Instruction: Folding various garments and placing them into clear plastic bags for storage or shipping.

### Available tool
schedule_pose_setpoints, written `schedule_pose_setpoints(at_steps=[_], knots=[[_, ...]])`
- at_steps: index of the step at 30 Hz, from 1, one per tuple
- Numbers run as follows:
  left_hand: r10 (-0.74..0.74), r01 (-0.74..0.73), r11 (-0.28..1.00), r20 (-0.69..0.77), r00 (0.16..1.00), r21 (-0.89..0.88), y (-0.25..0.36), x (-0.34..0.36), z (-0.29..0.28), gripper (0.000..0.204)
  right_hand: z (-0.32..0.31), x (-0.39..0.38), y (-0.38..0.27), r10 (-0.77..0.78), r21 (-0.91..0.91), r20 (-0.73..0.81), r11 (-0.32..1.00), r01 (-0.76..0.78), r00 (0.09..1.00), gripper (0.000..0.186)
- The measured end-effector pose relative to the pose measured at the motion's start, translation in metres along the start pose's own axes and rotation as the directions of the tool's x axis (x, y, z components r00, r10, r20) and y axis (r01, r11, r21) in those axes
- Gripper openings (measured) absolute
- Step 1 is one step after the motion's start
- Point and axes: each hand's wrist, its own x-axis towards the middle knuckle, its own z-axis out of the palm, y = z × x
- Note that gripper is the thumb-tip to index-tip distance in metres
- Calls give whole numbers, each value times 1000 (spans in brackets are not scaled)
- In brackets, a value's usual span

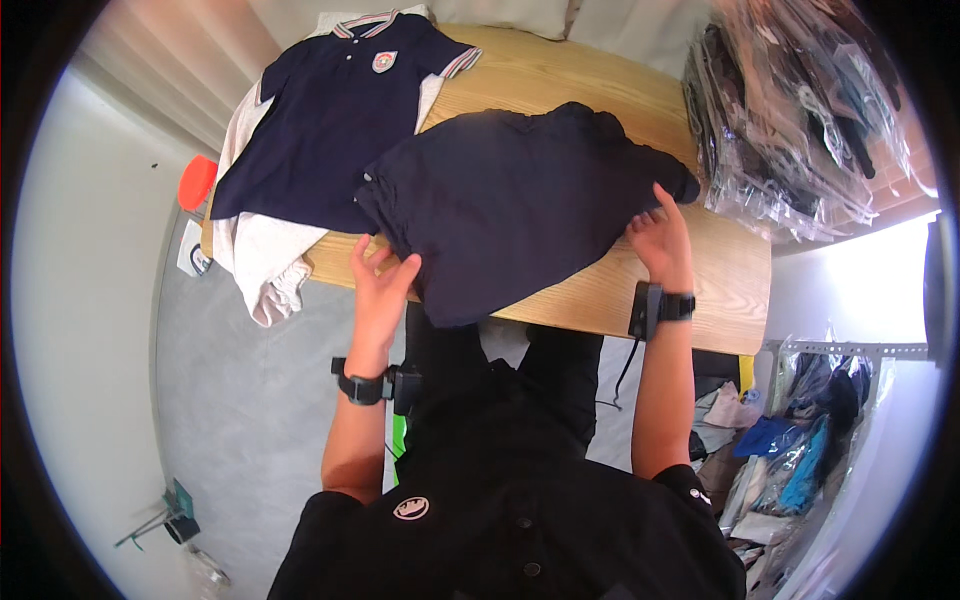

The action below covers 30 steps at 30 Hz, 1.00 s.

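A dark navy garment (520, 200), whose kind I cannot make out, lies crumpled across the wooden table, with its lower corner hanging past the near edge. By its lower left edge is my left hand (380, 285), fingers spread and thumb apart, the thumb tip at the cloth. At its right side my right hand (663, 240) is open, thumb raised and the other fingers loosely bent beside the fabric. Neither hand visibly grips it. Left of it lies a navy short-sleeved polo shirt (340, 120) with a striped collar and a chest badge, on top of a pale garment (255, 260) that hangs over the table edge.
Many garments in clear plastic bags (790, 130) are stacked at the table's right end. Below right, more bagged clothes (790, 440) fill a rack. A red-lidded container (197, 183) stands beyond the left edge of the wooden table (700, 290). A cable hangs from my right wrist device (655, 308).
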Motion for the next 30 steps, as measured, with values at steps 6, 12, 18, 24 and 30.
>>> schedule_pose_setpoints(at_steps=[6,12,18,24,30], knots=[[-51,66,982,89,995,-177,-14,24,-4,68,55,33,5,15,-112,234,994,11,972,36],[-40,85,973,206,978,-213,-16,15,-14,56,105,-27,25,-391,-370,649,587,720,652,36],[-86,224,884,330,940,-410,5,7,-24,66,110,-78,88,286,-194,920,-264,945,269,65],[-3,22,990,136,991,-142,5,3,-19,73,90,-109,87,117,-354,903,-342,871,413,66],[284,-343,901,235,930,268,-7,-1,-1,73,23,-103,108,-138,-508,861,-289,812,489,63]])
